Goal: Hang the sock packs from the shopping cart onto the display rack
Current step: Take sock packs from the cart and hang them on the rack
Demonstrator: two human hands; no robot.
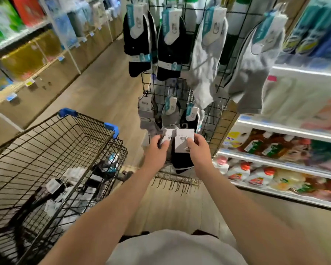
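One display rack (221, 113) carried seven hanging sock packs (170, 44): four above, two black and two grey, and three below. The left hand (158, 149) and right hand (199, 148) each held one more. One shopping cart (111, 128) held several others, too blurred to count.

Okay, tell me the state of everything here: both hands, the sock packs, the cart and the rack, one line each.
left hand: holds left sock pack by its card
right hand: pinches right sock pack by its card, not yet hung
shopping cart: several loose packs inside
display rack: hung socks on upper and lower rows
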